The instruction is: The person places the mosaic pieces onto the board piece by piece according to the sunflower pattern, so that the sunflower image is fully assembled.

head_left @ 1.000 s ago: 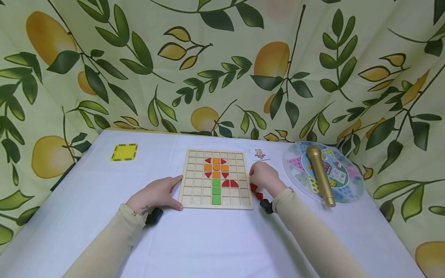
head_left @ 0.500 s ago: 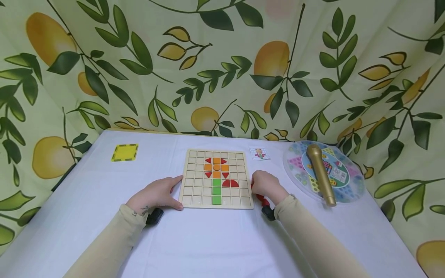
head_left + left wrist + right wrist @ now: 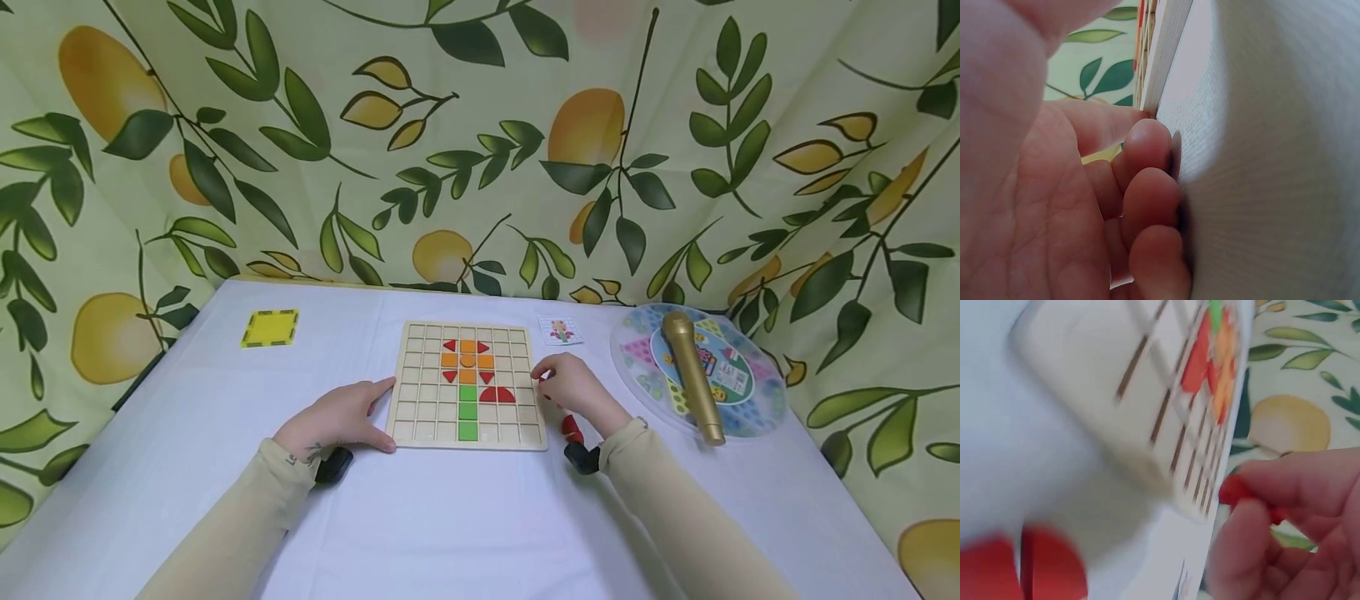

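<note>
A wooden grid board (image 3: 427,417) lies on the table, bearing orange, green and red pieces in a flower-like figure. At its left edge my left hand (image 3: 337,421) touches the wood with index finger and thumb; the other fingertips (image 3: 1150,200) rest on the white cloth. Beside the board's right edge, my right hand (image 3: 576,387) pinches a small red piece (image 3: 1233,489) between thumb and index finger, its outline partly hidden by them. Two red half-round pieces (image 3: 497,395) sit in the cells right of the green squares (image 3: 467,412).
More red pieces (image 3: 572,429) lie on the cloth near the right wrist. Behind the right hand is a small pattern card (image 3: 560,331). A gold microphone (image 3: 693,379) rests on a round clear case (image 3: 637,367) at right. A yellow square (image 3: 270,328) lies back left.
My right hand has picked up a red piece from beside the board and lifted slightly, uncovering the red pieces near the wrist. The left hand and board have stayed in place.
</note>
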A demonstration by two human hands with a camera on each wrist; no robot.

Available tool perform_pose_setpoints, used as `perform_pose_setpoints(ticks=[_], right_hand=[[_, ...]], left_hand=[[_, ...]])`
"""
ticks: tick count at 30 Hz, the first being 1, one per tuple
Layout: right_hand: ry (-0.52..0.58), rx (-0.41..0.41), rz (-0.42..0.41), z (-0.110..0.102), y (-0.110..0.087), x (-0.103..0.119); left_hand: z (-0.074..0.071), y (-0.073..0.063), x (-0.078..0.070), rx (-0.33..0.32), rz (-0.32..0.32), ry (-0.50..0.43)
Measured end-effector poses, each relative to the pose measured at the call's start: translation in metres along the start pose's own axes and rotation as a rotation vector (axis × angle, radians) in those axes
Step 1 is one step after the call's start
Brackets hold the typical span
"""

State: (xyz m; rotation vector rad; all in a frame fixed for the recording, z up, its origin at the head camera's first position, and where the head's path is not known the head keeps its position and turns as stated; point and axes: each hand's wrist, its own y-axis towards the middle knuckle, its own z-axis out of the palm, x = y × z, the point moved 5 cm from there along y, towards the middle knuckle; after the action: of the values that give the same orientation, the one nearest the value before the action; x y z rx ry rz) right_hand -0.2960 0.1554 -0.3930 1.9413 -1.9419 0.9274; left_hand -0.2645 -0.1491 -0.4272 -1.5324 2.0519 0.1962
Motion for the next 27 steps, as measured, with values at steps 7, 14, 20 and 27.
perform_pose_setpoints(ticks=[7, 14, 20, 27], right_hand=[[0.302, -0.014, 0.005, 0.016, -0.002, 0.017], [0.461, 0.055, 0.041, 0.041, -0.006, 0.031], [0.443, 0.038, 0.037, 0.048, -0.006, 0.037], [0.450, 0.020, 0.048, 0.051, -0.007, 0.036]], left_hand=[[0.000, 0.000, 0.001, -0.001, 0.008, -0.010], [0.000, 0.000, 0.000, -0.008, 0.008, -0.015], [0.000, 0.001, 0.001, -0.006, -0.001, -0.012], [0.001, 0.002, 0.001, 0.000, -0.002, 0.000]])
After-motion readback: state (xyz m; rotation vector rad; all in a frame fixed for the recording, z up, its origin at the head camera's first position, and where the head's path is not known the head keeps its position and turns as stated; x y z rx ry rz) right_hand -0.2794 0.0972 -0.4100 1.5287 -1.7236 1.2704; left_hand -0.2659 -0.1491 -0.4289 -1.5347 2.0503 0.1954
